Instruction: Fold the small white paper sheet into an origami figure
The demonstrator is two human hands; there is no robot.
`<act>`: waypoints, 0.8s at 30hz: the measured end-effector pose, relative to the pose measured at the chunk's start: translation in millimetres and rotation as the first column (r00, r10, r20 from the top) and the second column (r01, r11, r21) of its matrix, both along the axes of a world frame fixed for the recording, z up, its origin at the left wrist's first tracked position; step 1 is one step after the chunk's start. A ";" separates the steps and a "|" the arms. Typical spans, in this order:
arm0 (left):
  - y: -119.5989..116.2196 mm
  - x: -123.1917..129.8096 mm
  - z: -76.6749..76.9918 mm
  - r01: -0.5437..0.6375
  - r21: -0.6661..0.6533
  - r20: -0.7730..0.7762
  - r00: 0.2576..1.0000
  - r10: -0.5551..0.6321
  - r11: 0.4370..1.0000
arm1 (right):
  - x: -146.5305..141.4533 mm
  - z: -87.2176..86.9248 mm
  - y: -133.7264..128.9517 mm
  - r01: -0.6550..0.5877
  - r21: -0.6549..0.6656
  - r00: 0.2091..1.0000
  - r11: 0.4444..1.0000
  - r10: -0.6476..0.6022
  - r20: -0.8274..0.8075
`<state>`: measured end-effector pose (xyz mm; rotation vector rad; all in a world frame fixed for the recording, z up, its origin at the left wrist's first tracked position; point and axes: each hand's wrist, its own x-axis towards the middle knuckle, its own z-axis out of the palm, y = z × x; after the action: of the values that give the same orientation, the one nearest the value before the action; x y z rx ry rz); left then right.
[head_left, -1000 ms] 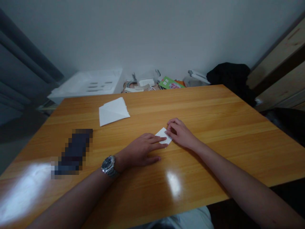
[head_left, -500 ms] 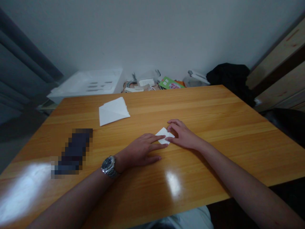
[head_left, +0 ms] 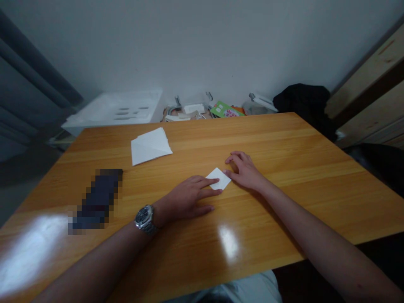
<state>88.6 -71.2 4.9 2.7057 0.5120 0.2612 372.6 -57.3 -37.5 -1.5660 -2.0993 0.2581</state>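
Observation:
A small white square of folded paper [head_left: 223,180] lies on the wooden table, turned like a diamond. My left hand [head_left: 189,198] rests on it with fingers stretched out, index and middle fingertips pressing its left part and lower edge; that wrist wears a metal watch. At the paper's right corner is the thumb tip of my right hand [head_left: 245,170]; whether it touches the paper I cannot tell. The right hand's fingers are curved and apart from the thumb, with nothing visible between them.
White paper sheets [head_left: 151,147] lie at the back left of the table [head_left: 284,151]. A dark, pixelated object [head_left: 99,198] is at the left. Behind the table's far edge are a white tray [head_left: 126,107], a green booklet [head_left: 225,110] and a black bag or cloth [head_left: 303,101].
My right hand has shifted right and slightly away from me, off the paper's middle to its right corner, uncovering more of the paper. My left hand has stayed in place.

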 end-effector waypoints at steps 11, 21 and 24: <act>0.6 0.2 -0.5 0.003 0.000 0.007 1.000 -0.003 1.000 | -2.3 3.9 -5.4 -0.020 -0.012 0.999 1.000 0.020 0.033; 3.8 -0.1 -2.1 0.036 0.025 0.012 0.999 -0.037 0.999 | -4.6 5.4 -6.1 -0.008 -0.038 1.000 0.999 0.009 0.027; 4.2 -0.2 -3.0 0.045 0.030 0.002 0.999 -0.045 0.999 | -5.0 6.1 -6.3 -0.007 -0.048 1.000 0.999 0.009 0.024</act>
<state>88.4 -67.0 2.0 2.7420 0.4493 0.2617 367.7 -63.6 -31.4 -1.5959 -2.1333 0.2948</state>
